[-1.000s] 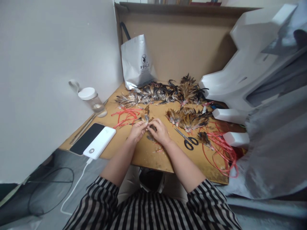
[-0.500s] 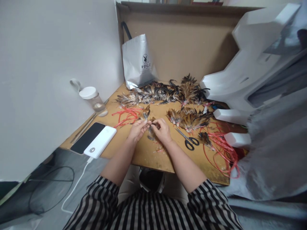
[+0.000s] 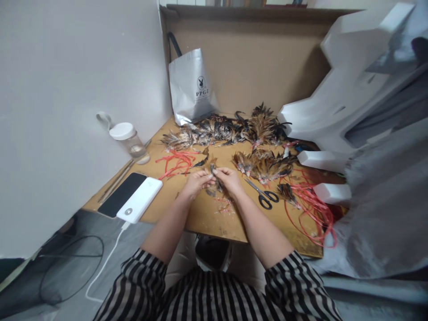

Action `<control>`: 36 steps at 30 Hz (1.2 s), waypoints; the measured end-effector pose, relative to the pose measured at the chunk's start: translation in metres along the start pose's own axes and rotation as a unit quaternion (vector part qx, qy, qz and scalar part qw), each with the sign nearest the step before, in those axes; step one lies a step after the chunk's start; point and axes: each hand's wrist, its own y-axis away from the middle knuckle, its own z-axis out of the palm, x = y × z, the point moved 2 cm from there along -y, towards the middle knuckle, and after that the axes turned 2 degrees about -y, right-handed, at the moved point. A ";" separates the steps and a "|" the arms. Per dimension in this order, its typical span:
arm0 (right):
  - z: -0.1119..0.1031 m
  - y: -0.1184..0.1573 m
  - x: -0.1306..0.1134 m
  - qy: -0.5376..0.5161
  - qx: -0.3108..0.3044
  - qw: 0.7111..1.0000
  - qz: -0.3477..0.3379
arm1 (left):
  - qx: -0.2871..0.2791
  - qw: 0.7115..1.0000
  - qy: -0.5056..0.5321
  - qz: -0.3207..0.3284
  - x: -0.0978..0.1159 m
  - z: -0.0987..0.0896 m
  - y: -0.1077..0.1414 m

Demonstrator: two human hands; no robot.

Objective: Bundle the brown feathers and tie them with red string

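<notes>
Close together over the wooden table, my left hand (image 3: 198, 184) and my right hand (image 3: 230, 182) meet with pinched fingertips. Between them is a small tuft of brown feathers (image 3: 213, 165), its tips pointing away from me; the fingers hide its lower end. Grey downy bits (image 3: 211, 192) lie just below the fingertips. Beyond my left hand, a dark curved feather (image 3: 202, 160) rests beside loose red plastic strings (image 3: 177, 163). Black-handled scissors (image 3: 264, 195) lie right of my right hand, and feather bundles (image 3: 262, 166) tied with red string are behind them.
A long heap of feathers (image 3: 217, 130) runs along the back, before a silver bag (image 3: 190, 89). At left are a bottle (image 3: 129, 141), a phone (image 3: 122, 194) and a white power bank (image 3: 139, 200) with cable. Red strings (image 3: 317, 205) and white foam (image 3: 334, 193) crowd the right edge.
The upright feather tuft at my left fingertips has gone from there; a tuft now stands between both hands. A dark feather shows on the table beyond my left hand.
</notes>
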 end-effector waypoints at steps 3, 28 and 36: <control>0.000 0.000 0.001 -0.028 0.011 0.999 0.013 | -0.009 1.000 -0.008 -0.001 -0.002 0.001 -0.001; 0.010 0.017 -0.015 0.386 -0.025 0.884 -0.261 | 0.004 0.988 0.153 0.016 -0.001 -0.006 -0.006; 0.010 0.019 -0.013 0.453 0.011 0.847 -0.279 | -0.022 0.990 0.140 0.012 -0.001 0.000 -0.001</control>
